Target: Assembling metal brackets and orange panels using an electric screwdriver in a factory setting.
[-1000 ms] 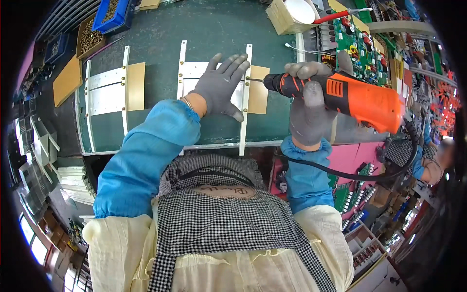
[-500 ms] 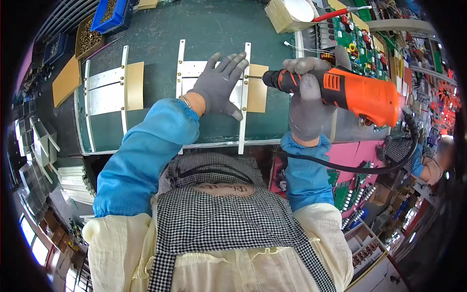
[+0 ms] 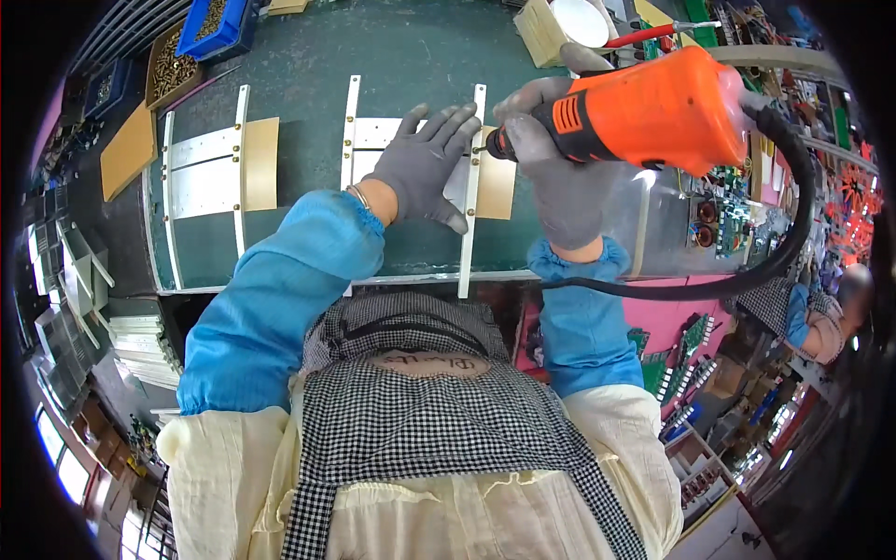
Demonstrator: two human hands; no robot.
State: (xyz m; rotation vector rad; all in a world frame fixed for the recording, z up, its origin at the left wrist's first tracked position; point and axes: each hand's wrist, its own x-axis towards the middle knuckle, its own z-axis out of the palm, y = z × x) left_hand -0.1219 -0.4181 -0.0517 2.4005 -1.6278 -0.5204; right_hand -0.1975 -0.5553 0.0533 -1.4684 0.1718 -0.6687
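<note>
My right hand (image 3: 560,159), in a grey glove, grips an orange and black electric screwdriver (image 3: 658,107). Its bit points left at a brass screw on a white metal strip (image 3: 467,238). Gloved as well, my left hand (image 3: 425,168) lies flat with fingers spread over silvery plates (image 3: 373,131), its fingertips against that strip. A second white strip (image 3: 349,140) crosses the plates on their left. Tan board (image 3: 497,182) sticks out to the right of the strips. Further left lies a similar assembly (image 3: 205,173) of plates, strips and brass screws.
Blue bin (image 3: 213,28) and cardboard box (image 3: 171,70) of small brass parts stand at the far left. A tan sheet (image 3: 129,154) lies below them. At the far right are a wooden box (image 3: 551,33), a red-handled tool (image 3: 644,35) and circuit boards. The black cord (image 3: 765,252) loops right.
The screwdriver's body has swung up and nearer to the camera, its front shifting left toward the strip. My right hand moved with it. My left hand stays almost in place.
</note>
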